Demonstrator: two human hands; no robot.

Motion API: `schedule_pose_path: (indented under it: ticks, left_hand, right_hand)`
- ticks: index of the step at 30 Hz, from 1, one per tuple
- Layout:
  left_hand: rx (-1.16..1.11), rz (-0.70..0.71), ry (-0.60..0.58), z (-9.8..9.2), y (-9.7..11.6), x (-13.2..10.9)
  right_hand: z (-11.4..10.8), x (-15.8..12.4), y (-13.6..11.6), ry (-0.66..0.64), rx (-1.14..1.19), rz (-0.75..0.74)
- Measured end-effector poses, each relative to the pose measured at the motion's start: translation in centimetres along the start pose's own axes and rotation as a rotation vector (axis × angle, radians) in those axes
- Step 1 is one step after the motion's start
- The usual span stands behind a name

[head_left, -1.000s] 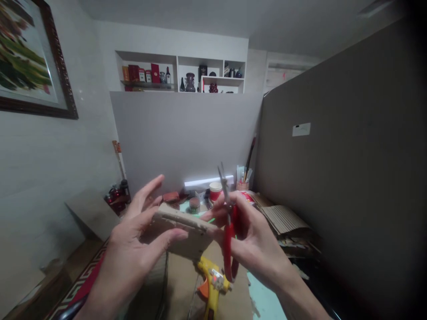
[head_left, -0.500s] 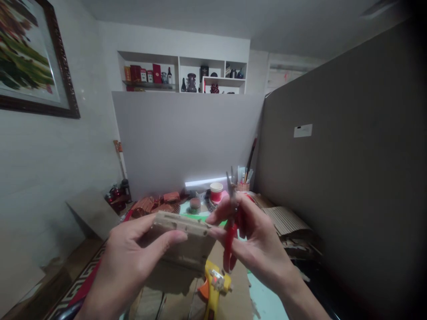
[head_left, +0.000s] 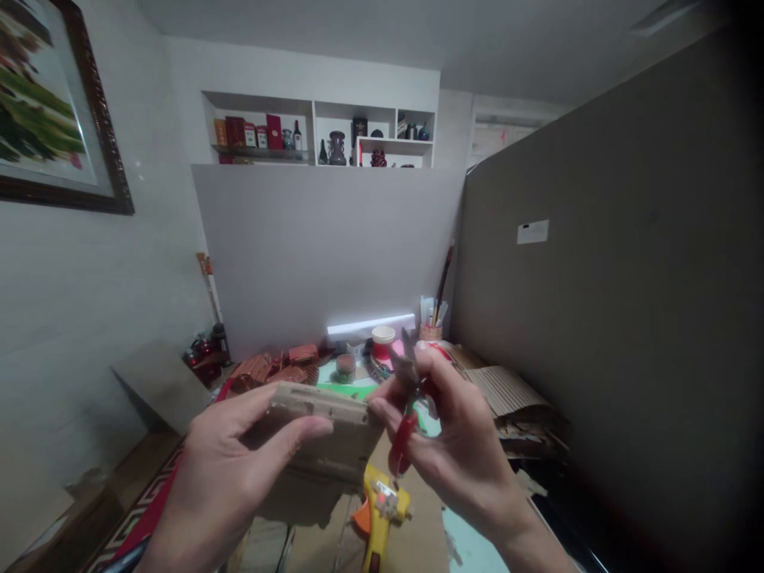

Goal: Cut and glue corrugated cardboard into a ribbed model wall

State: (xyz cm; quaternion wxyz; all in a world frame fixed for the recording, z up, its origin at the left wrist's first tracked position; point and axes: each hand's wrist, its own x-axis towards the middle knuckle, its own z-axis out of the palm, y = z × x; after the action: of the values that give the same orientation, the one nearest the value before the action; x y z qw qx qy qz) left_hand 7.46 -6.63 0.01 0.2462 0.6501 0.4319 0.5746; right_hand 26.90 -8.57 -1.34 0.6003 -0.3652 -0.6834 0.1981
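A small cardboard box-like piece [head_left: 325, 450] is pinched in my left hand [head_left: 230, 469], the thumb lying across its near upper edge. My right hand [head_left: 457, 446] holds red-handled scissors [head_left: 404, 438], their blades parted and pointing up. The fingertips of that same hand are at the right corner of the cardboard piece; whether they pinch it is hard to make out. Below both hands, a yellow glue gun [head_left: 379, 517] with an orange trigger lies on a flat cardboard sheet [head_left: 421, 529].
Corrugated cardboard sheets [head_left: 510, 391] are stacked at the right. Behind my hands stand a red-and-white tub [head_left: 383, 342], a small jar [head_left: 344, 368] and a pen holder [head_left: 430, 330]. Reddish-brown pieces [head_left: 256, 370] lie at the back left. Tall grey panels [head_left: 334, 247] close off the back and right.
The scissors have tilted leftward and their blades have spread wider in my right hand. My left hand keeps its hold on the cardboard piece. The view has shifted slightly.
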Motion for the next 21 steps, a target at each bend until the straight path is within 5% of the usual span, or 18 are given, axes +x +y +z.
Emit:
schedule_pose_path:
  ticks: [4,12,16,21]
  left_hand:
    - [-0.016,-0.044,-0.014,-0.1,0.1,0.0]
    - [-0.079,0.007,-0.001,-0.4,-0.3,0.0]
    - [-0.112,-0.037,0.073,-0.6,-1.1,0.1]
    - [-0.085,-0.053,0.011,-0.6,-0.9,0.2]
  right_hand:
    - [0.8,-0.3,0.0,0.095,0.022,-0.058]
    - [-0.1,1.6,-0.1,0.195,0.429,0.156]
    - [-1.1,2.1,1.1,0.121,0.462,0.211]
    - [-1.0,1.5,0.8,0.052,0.418,0.147]
